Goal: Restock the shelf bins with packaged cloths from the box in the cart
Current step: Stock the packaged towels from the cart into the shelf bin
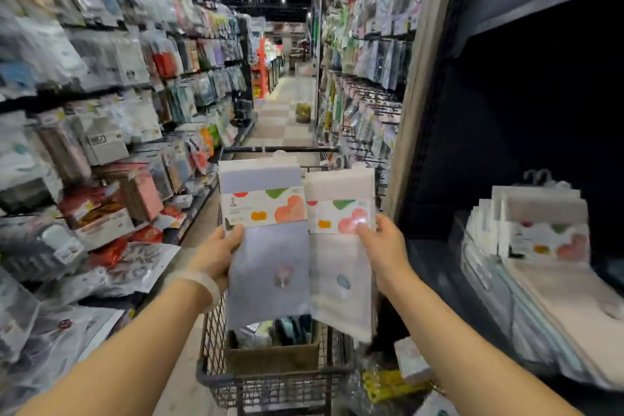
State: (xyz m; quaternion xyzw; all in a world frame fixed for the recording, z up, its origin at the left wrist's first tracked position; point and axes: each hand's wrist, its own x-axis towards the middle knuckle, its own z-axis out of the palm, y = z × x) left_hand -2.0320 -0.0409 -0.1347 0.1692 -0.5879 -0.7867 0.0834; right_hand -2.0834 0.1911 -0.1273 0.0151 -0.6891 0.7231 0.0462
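Risk: the slick wrappers could have slipped from your one-edge pinches and dropped beside the cart (216, 341). Your left hand (216, 255) pinched the blue cloth pack (266, 246) at its left edge; your right hand (383, 246) pinched the white cloth pack (341, 263) at its right edge, both above the box (270, 356).
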